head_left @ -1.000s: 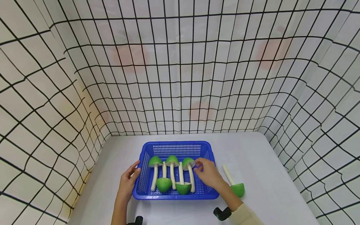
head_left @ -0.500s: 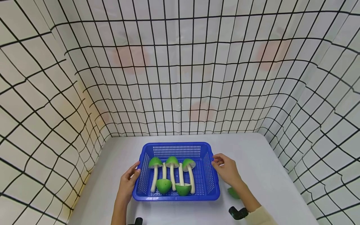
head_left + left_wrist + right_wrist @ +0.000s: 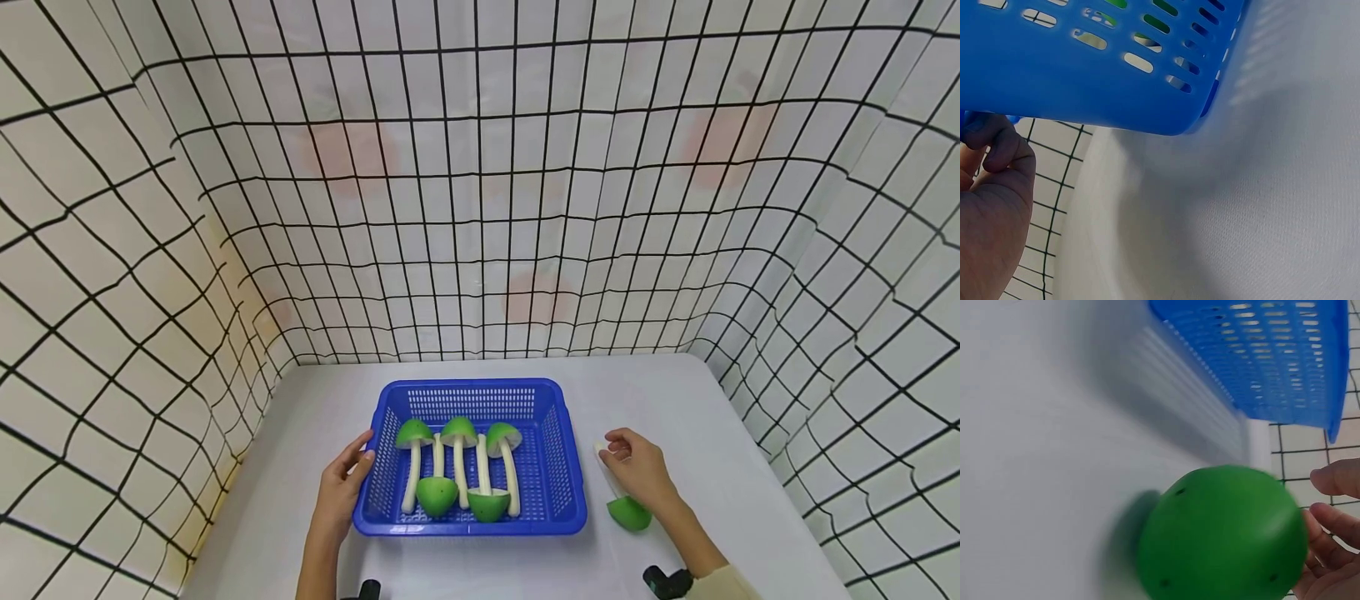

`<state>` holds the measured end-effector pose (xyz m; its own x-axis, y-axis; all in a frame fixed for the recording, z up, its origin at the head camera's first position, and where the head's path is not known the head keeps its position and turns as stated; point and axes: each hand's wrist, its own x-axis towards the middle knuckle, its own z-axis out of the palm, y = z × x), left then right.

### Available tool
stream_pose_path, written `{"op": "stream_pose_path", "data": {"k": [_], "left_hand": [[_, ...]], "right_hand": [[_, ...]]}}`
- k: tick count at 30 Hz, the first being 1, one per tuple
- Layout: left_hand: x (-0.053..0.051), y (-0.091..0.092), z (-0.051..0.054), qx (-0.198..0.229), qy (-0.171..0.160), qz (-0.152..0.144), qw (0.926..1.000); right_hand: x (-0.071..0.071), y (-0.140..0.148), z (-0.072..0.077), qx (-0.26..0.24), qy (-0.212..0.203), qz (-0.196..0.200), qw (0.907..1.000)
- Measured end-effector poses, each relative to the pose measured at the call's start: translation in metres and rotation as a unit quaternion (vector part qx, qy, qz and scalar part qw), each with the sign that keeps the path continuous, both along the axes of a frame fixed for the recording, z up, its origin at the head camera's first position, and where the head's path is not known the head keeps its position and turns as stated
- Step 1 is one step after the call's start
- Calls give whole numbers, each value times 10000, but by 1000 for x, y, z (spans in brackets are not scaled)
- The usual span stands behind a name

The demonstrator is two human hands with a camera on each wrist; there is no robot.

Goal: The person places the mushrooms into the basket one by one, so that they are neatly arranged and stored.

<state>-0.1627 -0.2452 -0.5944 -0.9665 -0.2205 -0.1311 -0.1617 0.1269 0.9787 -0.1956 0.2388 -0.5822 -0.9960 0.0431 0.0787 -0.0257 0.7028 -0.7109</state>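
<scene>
A blue plastic basket point(image 3: 468, 527) stands on the table with several fake mushrooms in it, green half-dome caps on white stems, laid in alternating directions. At the basket's left rim, my left hand point(image 3: 345, 482) grips the edge; its curled fingers show at the rim in the left wrist view. To the right of the basket a loose mushroom point(image 3: 630, 514) lies on the cloth. My right hand point(image 3: 637, 471) is over its stem, thumb and fingers apart in the right wrist view. There the green cap point(image 3: 1222, 537) hides the stem, so contact cannot be told.
A white cloth point(image 3: 720, 467) covers the table. Walls of black wire grid point(image 3: 480, 250) backed with white sheeting rise at the back and both sides. Black camera mounts point(image 3: 667, 582) are on both wrists.
My right hand has gone from inside the basket, beside the rightmost mushroom, out over the right rim to the loose mushroom, whose cap has shifted slightly. My left hand has stayed at the rim.
</scene>
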Motion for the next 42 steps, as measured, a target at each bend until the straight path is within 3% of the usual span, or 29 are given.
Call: {"op": "stream_pose_path", "data": {"k": [12, 20, 27, 33, 42], "left_hand": [[0, 0, 2, 63, -10, 10, 10000], [0, -1, 1, 2, 17, -18, 10000], [-2, -1, -2, 3, 17, 34, 10000], [-3, -1, -3, -5, -18, 49, 10000], [-3, -2, -3, 1, 8, 19, 10000]], "right_hand": [[4, 9, -22, 279, -596, 0, 9978], [7, 10, -28, 354, -742, 161, 9965], [9, 10, -16, 413, -776, 75, 9961], [5, 15, -7, 113, -563, -95, 9983], [-1, 8, 27, -582, -134, -435, 9973]]}}
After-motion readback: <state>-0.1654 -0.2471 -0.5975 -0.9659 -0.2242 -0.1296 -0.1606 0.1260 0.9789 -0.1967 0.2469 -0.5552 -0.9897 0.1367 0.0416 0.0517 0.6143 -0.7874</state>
